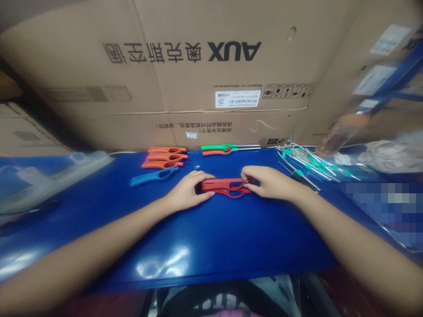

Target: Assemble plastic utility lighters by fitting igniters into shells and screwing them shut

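A red plastic lighter handle point(225, 186) lies on the blue table point(211, 237) in the middle of the view. My left hand point(189, 190) is closed round its left end. My right hand point(268, 182) pinches its right end, fingers curled over the trigger loop. Both hands rest on the table surface. Behind and to the left lie three orange handle shells point(164, 157) stacked side by side and one blue shell point(153, 176).
A green handle point(218, 147) and an orange one point(217, 152) with metal tubes lie at the back. Several green-tipped metal rods point(310, 163) are heaped at the right. A big cardboard box point(185, 70) walls the far side. Clear plastic bags point(49, 176) sit at left.
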`<state>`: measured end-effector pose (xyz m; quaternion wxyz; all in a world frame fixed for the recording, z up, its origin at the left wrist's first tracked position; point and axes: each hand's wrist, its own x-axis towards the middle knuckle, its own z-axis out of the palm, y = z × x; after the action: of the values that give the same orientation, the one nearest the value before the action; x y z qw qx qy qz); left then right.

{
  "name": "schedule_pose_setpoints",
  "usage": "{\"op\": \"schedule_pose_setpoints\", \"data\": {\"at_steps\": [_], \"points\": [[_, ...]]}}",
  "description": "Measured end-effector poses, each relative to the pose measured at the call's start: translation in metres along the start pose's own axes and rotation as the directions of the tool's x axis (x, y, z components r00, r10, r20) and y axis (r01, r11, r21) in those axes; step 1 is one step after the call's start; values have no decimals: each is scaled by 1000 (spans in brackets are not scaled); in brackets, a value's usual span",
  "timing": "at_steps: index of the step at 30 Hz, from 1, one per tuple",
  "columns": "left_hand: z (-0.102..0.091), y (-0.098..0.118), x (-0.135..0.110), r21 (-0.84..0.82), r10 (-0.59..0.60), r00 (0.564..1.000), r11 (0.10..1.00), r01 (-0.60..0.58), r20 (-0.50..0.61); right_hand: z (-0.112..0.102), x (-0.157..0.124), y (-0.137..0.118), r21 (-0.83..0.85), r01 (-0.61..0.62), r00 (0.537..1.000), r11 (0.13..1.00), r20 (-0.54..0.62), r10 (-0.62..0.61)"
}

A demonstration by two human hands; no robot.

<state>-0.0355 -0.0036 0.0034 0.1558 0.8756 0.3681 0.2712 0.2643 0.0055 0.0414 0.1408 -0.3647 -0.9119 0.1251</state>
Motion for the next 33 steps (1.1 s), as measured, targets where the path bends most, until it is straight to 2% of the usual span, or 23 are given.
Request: {"op": "schedule_pose_setpoints", "data": {"at_steps": [3,8,12,14,17,20,23,27,33], "points": [[2,-2,2,-33,-6,1000,999,6,-5,-4,-1,-4,53,-22,1000,998,21,21],[4,-5,1,-55,10,1000,998,-11,-23,-10,-3,-16,154,112,991,982,53,-121],[4,-3,0,-44,25,1000,999,-25,-1,-12,-7,-19,52,118,962,992,243,-127],[3,1,-1,-15,32,999,999,-32,30,-12,-11,-18,71,114,951,991,281,-130],[1,7,-2,37,62,995,997,-66,83,-9,-14,-14,183,120,957,976,241,-162],[0,9,-3,44,93,993,994,-96,74,0,-13,-11,180,104,990,978,78,-119],[-1,8,-3,43,114,992,992,-117,51,12,-10,-8,136,104,994,985,-42,-100],[-2,8,-3,54,132,990,989,-135,54,23,-7,-6,137,143,990,980,-18,-142],[-4,10,-5,50,169,984,984,-171,57,18,-8,-5,31,116,993,993,4,-116]]}}
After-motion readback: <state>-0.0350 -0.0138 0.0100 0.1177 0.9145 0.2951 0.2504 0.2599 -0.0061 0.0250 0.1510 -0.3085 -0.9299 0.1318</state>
